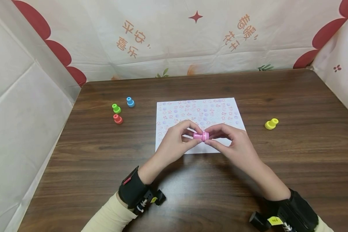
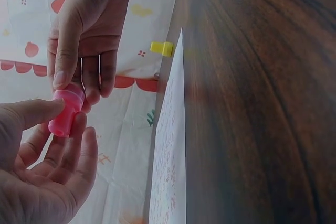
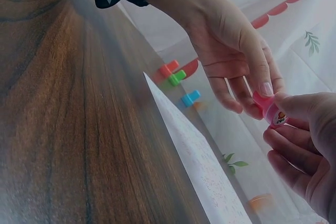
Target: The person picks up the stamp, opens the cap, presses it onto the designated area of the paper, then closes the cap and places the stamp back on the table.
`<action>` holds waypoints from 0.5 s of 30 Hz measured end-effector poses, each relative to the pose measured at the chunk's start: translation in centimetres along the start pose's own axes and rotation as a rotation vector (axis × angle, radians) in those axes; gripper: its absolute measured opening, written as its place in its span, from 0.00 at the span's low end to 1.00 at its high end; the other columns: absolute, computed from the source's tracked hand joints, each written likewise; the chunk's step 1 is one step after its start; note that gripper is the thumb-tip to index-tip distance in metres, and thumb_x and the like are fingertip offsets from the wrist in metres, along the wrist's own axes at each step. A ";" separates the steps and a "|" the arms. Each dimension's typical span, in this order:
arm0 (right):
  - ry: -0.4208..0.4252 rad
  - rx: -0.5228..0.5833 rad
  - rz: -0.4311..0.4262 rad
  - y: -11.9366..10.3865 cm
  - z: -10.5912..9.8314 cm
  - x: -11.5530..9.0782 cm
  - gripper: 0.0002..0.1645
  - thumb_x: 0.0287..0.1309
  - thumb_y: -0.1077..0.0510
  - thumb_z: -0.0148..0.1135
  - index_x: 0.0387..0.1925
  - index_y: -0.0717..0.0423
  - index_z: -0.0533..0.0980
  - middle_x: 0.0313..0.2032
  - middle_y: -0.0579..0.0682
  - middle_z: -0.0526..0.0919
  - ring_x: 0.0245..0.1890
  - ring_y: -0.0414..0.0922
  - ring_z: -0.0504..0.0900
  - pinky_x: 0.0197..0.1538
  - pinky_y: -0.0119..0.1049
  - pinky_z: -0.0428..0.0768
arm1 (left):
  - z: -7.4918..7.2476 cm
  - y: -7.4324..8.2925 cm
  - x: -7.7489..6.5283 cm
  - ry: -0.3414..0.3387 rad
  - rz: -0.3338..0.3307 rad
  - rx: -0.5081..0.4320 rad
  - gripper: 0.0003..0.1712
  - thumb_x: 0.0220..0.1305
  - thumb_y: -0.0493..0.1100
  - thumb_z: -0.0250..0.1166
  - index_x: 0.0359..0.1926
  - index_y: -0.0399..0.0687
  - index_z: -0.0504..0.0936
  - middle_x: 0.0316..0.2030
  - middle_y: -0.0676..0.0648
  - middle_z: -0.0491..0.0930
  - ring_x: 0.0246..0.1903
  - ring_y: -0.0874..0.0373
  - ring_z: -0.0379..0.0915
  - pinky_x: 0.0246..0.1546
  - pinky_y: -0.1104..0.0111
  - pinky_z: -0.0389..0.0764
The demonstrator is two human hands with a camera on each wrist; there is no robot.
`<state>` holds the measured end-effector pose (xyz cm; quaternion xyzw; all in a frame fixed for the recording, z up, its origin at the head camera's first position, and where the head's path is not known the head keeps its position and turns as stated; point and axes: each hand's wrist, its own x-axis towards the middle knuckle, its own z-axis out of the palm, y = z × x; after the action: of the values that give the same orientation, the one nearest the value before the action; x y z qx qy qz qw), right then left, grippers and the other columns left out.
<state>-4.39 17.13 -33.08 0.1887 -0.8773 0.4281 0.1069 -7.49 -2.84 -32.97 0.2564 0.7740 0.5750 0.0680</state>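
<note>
Head view. One pink stamp (image 1: pixel 201 136), held sideways above a white sheet (image 1: pixel 171 111) printed with small red and violet designs. Left hand (image 1: pixel 175 141): grip narrow, thumb and fingers pinching the slimmer end. Right hand (image 1: pixel 236 143): grip likewise narrow, on the broader end. Sheet laid flat on a dark wood-grain counter (image 1: pixel 90 161). At the counter's left side, three stamps standing upright: blue stamp (image 1: pixel 130 102), green stamp (image 1: pixel 116 108) and red stamp (image 1: pixel 118 119), the last two just beside each other. On the right, well apart from these, a yellow stamp (image 1: pixel 271 124). Behind, a white cloth (image 1: pixel 174 38) with red scallops and orange lettering. On each wrist, a black band; cream sleeve at the left arm.

Left wrist view. Pink stamp between the two hands, clear of the sheet — left thumb on its body, right thumb at its wider rim. Yellow stamp beyond the sheet.

Right wrist view. Pink stamp again in both grips — a small coloured picture (image 3: pixel 281 117) on its broad end face. Red, green and blue stamps in the background, somewhat blurred.
</note>
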 end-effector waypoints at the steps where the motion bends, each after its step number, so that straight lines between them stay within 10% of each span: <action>1: 0.001 -0.002 -0.003 0.0 0.0 0.0 0.17 0.48 0.60 0.72 0.42 0.54 0.80 0.38 0.48 0.87 0.38 0.38 0.84 0.43 0.46 0.86 | 0.0 0.0 0.0 0.000 0.003 0.000 0.09 0.57 0.34 0.68 0.39 0.44 0.79 0.41 0.47 0.81 0.40 0.61 0.80 0.40 0.64 0.86; 10: 0.006 0.000 -0.034 0.1 0.1 -0.1 0.16 0.46 0.62 0.74 0.39 0.54 0.80 0.35 0.45 0.87 0.34 0.35 0.83 0.43 0.21 0.81 | 0.1 0.0 -0.1 -0.008 0.009 0.019 0.09 0.55 0.35 0.70 0.38 0.44 0.79 0.41 0.47 0.81 0.39 0.62 0.80 0.40 0.67 0.86; 15: -0.026 0.020 -0.032 0.2 0.2 -0.2 0.18 0.46 0.62 0.73 0.42 0.53 0.79 0.36 0.45 0.87 0.35 0.35 0.83 0.43 0.27 0.83 | 0.0 0.0 -0.3 -0.024 0.002 0.028 0.10 0.55 0.35 0.70 0.38 0.44 0.79 0.41 0.47 0.82 0.39 0.62 0.80 0.40 0.67 0.86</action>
<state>-4.28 17.08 -33.40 0.2091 -0.8713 0.4325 0.1002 -7.21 -2.94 -33.04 0.2648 0.7810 0.5609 0.0730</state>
